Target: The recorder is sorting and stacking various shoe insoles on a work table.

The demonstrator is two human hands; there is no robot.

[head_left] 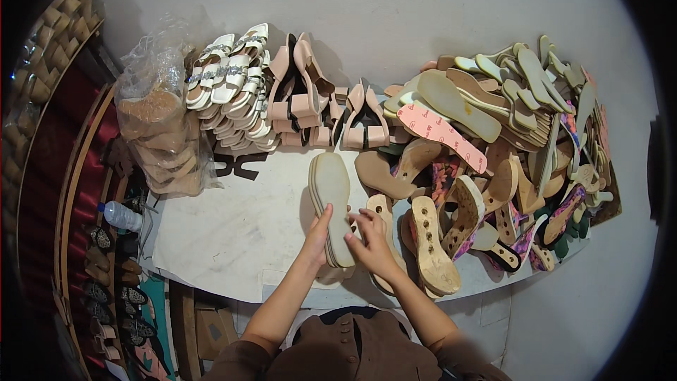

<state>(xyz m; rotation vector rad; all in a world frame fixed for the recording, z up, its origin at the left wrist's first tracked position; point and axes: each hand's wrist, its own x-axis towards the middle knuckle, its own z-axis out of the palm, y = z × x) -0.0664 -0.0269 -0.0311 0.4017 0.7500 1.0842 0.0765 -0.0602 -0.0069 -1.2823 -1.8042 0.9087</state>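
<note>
A stack of pale cream shoe soles (331,183) stands out in front of me over the white table, its long side running away from me. My left hand (319,240) is closed around its lower left side, with the thumb lying on the top sole. At the right edge of the stack is my right hand (372,245), its fingers apart and slightly bent. Its thumb tip meets or nearly meets the top sole; I cannot tell which. Just beyond that hand lies a tan wooden-looking sole with holes (379,206).
A large heap of loose insoles (451,102) and wedge soles (434,250) covers the right side. Along the wall stand pink heeled sandals (303,92), white sandals (229,81) and a plastic bag of soles (159,120). A water bottle (121,216) is at the left edge, near shelved shoes (99,293).
</note>
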